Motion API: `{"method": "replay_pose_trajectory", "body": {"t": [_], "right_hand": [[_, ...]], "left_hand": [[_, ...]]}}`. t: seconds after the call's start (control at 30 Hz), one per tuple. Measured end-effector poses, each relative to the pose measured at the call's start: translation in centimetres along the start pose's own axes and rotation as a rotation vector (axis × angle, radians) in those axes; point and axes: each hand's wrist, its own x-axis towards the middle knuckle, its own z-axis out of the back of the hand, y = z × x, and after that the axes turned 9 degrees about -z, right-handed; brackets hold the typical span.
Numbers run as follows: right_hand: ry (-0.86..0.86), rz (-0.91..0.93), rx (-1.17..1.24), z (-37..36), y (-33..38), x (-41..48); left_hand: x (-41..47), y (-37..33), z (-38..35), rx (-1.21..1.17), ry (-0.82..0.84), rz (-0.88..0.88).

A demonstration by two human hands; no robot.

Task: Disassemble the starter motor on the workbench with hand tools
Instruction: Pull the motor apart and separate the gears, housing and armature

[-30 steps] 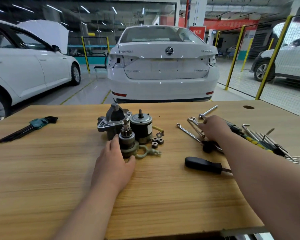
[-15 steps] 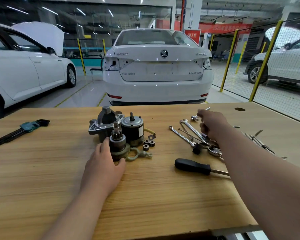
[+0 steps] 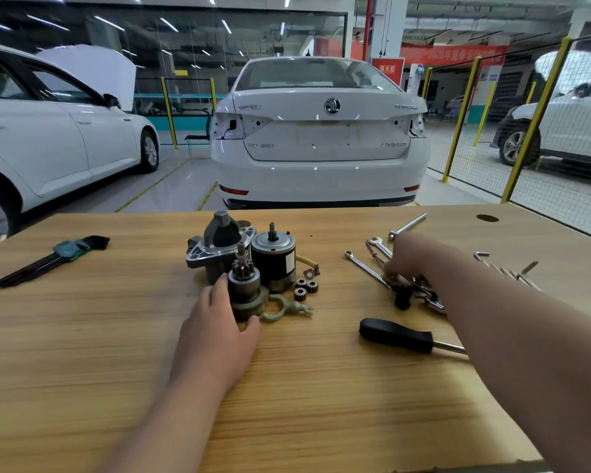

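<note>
The starter motor lies in parts on the wooden workbench [image 3: 116, 353]. The grey nose housing [image 3: 219, 247] stands at the back, with the black motor body [image 3: 273, 257] to its right. In front of them stands the pinion drive assembly [image 3: 244, 285], and my left hand [image 3: 215, 326] grips its base with thumb and fingers curled round it. Three small gears [image 3: 306, 286] and a pale fork lever [image 3: 287, 310] lie beside it. My right hand [image 3: 413, 254] is down on a pile of wrenches [image 3: 365, 268]. It is blurred and its fingers are hidden.
A black-handled screwdriver [image 3: 396, 334] lies under my right forearm. A hex key set [image 3: 48, 257] sits far left, and a long extension bar [image 3: 406, 227] lies behind the wrenches. More small tools [image 3: 512, 268] lie at the right. White cars stand beyond the bench's far edge.
My right hand has dropped from the extension bar down onto the wrench pile. My left hand has kept its hold on the pinion drive assembly.
</note>
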Motion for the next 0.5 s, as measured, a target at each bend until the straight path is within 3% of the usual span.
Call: {"method": "replay_pose_trajectory", "body": {"t": [0.13,0.2,0.3,0.37,0.43,0.5], "right_hand": [[0.003,-0.038,0.004,-0.4,0.5,-0.2],[-0.048,-0.037,0.153,-0.2,0.2,-0.4],[-0.061,0.040,0.568,1.4,0.5,-2.0],[0.043,0.157,0.705,2.4,1.4,-4.9],[0.226,0.301,0.710,2.9,2.1,-8.2],[0.443,0.413,0.731,2.6,2.4,-10.6]], "left_hand": [[0.0,0.0,0.0,0.000,0.029,0.013],[-0.1,-0.2,0.3,-0.022,0.002,0.029],[-0.5,-0.9,1.0,-0.005,-0.312,-0.111],[-1.0,-2.5,1.2,0.082,-0.450,-0.376],[-1.8,-4.6,0.8,0.128,-0.393,-0.562],[-2.1,-6.0,0.4,0.147,-0.313,-0.595]]}}
